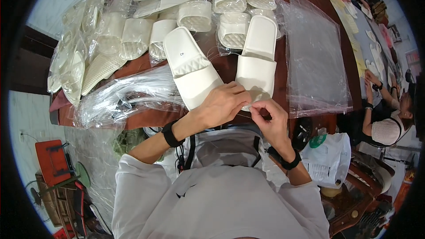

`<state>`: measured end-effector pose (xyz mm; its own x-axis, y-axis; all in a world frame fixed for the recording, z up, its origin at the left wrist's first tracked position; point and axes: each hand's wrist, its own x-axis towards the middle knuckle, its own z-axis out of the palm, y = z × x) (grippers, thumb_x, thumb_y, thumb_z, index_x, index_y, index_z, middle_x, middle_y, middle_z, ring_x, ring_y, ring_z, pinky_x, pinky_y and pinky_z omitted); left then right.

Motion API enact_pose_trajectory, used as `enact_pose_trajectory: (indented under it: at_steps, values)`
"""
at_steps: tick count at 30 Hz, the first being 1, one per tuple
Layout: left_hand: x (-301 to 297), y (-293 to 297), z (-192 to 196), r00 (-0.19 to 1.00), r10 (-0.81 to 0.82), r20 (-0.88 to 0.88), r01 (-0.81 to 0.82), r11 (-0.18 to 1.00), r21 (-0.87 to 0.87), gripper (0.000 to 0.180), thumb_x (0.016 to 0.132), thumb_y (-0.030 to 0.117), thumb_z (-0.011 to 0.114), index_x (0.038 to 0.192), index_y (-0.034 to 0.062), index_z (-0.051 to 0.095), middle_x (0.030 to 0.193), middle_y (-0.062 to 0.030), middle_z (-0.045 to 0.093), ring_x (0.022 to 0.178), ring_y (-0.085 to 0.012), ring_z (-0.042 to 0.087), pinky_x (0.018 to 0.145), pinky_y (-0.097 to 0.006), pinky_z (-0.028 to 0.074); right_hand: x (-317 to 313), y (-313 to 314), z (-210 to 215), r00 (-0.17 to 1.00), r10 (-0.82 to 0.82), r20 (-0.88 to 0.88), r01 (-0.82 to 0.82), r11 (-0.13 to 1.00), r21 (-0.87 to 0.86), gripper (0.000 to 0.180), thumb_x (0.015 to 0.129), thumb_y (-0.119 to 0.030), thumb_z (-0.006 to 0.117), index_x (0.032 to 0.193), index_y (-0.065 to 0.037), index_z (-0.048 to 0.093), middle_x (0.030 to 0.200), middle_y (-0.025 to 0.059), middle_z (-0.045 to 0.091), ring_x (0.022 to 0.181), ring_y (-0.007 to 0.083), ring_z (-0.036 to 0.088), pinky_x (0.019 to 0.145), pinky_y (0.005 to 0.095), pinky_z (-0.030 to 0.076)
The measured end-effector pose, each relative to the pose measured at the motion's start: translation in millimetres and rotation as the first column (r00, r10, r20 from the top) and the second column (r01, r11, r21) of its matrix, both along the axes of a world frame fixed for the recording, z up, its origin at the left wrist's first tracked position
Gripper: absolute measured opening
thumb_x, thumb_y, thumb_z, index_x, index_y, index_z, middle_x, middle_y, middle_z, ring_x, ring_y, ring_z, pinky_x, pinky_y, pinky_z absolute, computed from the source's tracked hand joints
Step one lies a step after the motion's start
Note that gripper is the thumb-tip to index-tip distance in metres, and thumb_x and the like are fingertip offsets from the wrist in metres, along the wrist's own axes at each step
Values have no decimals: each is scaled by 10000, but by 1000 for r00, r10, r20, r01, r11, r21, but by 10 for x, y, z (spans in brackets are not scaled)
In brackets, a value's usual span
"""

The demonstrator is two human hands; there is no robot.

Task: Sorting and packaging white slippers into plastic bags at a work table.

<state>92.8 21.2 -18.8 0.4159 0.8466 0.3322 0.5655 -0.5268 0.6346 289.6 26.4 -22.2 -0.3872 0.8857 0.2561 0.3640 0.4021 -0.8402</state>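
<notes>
Pair of white slippers in front of the person, clock face centred on the pair, twelve o'clock pointing away from the person. The left slipper points its heel toward eleven, the right slipper its heel toward twelve; their toe ends lie close together toward six. The handling appears partway along: the pair is laid side by side and the fingers are busy at the toe ends, but neither slipper has film around it, and whether anything yet joins the two cannot be told.

The left hand lies at six, over the toe ends, with the left slipper at its ten and the right slipper at its one. Its fingers are curled inward; their tips are hidden, so any grip cannot be told. The right hand lies at five, thumb and forefinger pinched together, the right slipper at its eleven; anything between the tips is too fine to tell.

Farther out, bagged slippers spread from nine to twelve, seemingly the finished part. A bundle of clear strands lies at eight, and a flat clear bag at two, both on the brown table.
</notes>
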Motion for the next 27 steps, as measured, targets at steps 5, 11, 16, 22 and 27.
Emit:
enact_pose_trajectory:
  at_steps: [5,11,16,22,27]
  values:
    - [30,-30,-44,996,37,84,-34,999,-32,141,770,7,641,900,42,601,871,-112,588,809,-319,566,691,-402,479,9,-19,-48,998,-33,-57,24,988,-155,84,814,-30,688,879,-17,635,781,51,627,680,104,599,592,241,489]
    - [45,-72,6,986,93,135,-75,989,-128,134,769,-13,634,889,29,592,837,-130,578,800,-325,568,686,-402,479,26,30,-105,994,9,-106,-26,986,-167,84,824,-27,664,886,-4,612,779,56,619,693,100,591,603,237,489]
    - [63,-69,-81,990,63,127,-55,997,-61,123,768,-28,624,872,22,581,818,-130,566,784,-324,559,673,-404,473,-21,54,-131,988,49,-145,-76,980,-183,97,811,-4,644,888,7,585,788,58,599,704,103,583,633,241,518]
    - [85,-83,-178,990,75,118,-78,997,19,135,748,-43,613,862,12,566,818,-123,540,780,-322,536,661,-405,463,-44,75,-152,988,99,-120,-124,968,-217,117,780,19,630,877,13,564,799,61,580,717,102,591,605,227,533]
    - [72,-76,-197,998,53,35,-56,996,72,221,682,-67,598,883,14,558,828,-127,524,787,-332,528,664,-411,462,-92,91,-177,997,66,-35,-72,975,-212,129,765,20,635,881,-2,582,793,61,600,695,106,601,582,235,527]
